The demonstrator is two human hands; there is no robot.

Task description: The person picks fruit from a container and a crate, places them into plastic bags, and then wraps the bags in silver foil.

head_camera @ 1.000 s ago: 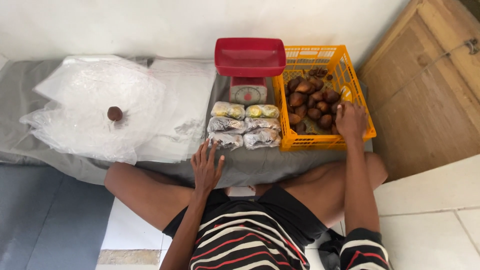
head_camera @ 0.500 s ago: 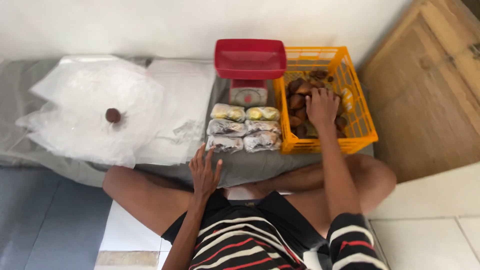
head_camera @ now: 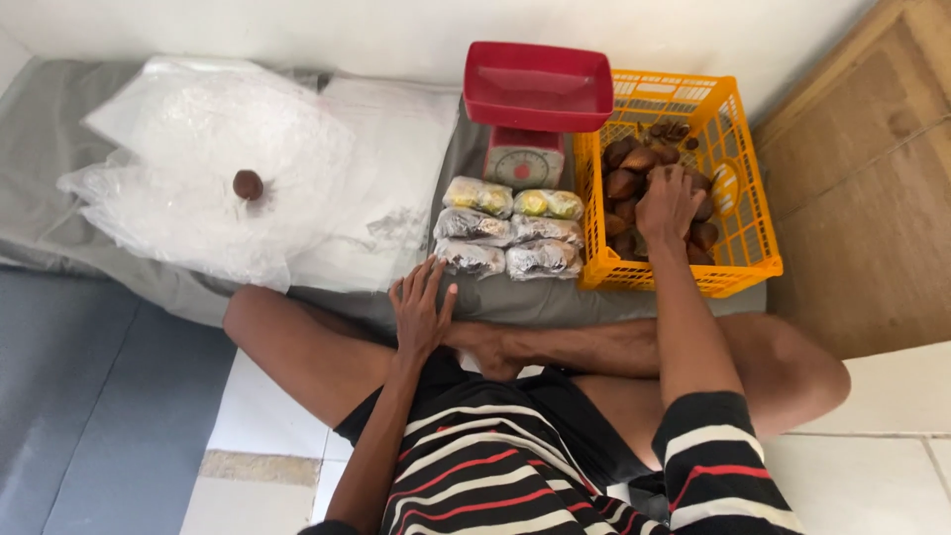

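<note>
Right hand (head_camera: 670, 203) is reaching into yellow plastic basket (head_camera: 738, 253) — fingers spread over brown round fruits (head_camera: 624, 183) | left hand (head_camera: 421, 309) is resting open, empty, near six clear packed bags (head_camera: 510, 240)

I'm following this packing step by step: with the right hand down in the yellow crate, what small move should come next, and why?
Probably close the right hand on a few brown fruits and lift them out of the yellow crate. Its fingers are spread flat on the pile, the red scale tray looks bare, and the left hand rests idle by the leg.
</note>
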